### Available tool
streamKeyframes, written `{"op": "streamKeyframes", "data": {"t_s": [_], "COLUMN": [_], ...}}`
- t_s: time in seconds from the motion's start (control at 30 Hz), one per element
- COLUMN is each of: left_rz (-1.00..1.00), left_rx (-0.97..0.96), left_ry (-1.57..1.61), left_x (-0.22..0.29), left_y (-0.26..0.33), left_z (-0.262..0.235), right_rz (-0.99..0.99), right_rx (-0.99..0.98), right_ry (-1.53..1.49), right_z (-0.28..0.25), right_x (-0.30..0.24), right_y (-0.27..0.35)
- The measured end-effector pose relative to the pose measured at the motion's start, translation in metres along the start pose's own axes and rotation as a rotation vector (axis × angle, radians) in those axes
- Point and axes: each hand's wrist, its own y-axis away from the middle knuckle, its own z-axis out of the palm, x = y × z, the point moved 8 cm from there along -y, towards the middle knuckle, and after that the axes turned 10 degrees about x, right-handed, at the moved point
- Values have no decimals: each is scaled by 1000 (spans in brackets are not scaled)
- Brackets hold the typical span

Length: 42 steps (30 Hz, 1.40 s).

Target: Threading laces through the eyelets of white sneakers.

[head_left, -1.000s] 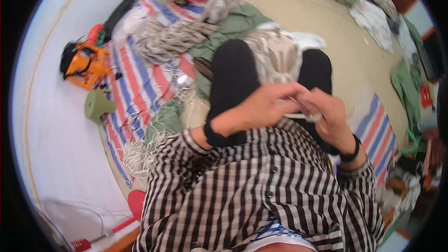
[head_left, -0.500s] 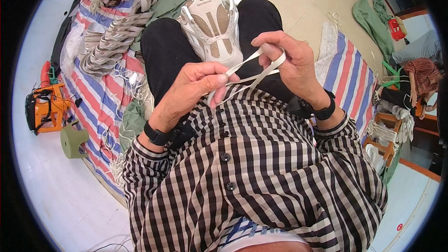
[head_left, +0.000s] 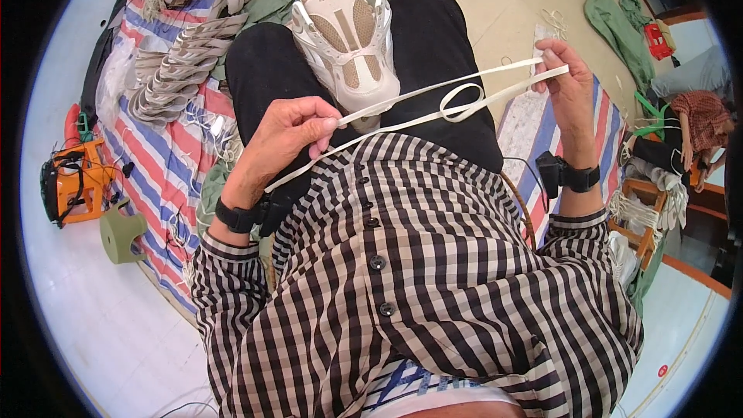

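A flat off-white shoelace [head_left: 410,97] stretches between my two hands above my lap, with a loose loop midway along it. My left hand [head_left: 288,133] pinches one part between thumb and fingers, and a length trails down from it over my checked shirt. On the right, the lace doubles back at the fingertips of my right hand [head_left: 566,83], which are closed on it. A beige and white sneaker [head_left: 352,39] rests between my thighs, toe toward me, its tongue facing up. Its eyelets look unlaced.
Striped sheeting [head_left: 174,186] covers the floor at left, bearing a stacked row of shoe uppers [head_left: 182,70]. Left of it stand a green stool [head_left: 122,234] and an orange stool [head_left: 85,186]. Another person [head_left: 700,128] sits at far right near a wooden crate [head_left: 641,220] holding laces.
My hands have moved apart, the right one outward to the right and the left one slightly left. The lace, bunched in loops before, is now drawn out long between them.
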Motion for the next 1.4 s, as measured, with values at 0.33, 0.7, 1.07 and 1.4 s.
{"op": "streamKeyframes", "data": {"t_s": [0.33, 0.7, 1.07, 1.4], "left_rz": [28, 138, 328, 474], "left_rx": [52, 130, 418, 670], "left_ry": [-93, -28, -228, -546], "left_x": [16, 26, 13, 21], "left_y": [-30, -38, -47, -58], "left_z": [13, 12, -27, -42], "right_rz": [-636, 190, -487, -744], "right_rx": [-36, -896, -621, -562], "right_ry": [991, 322, 621, 912], "right_z": [32, 212, 208, 221], "right_x": [-46, 32, 16, 25], "right_y": [-17, 42, 16, 0]}}
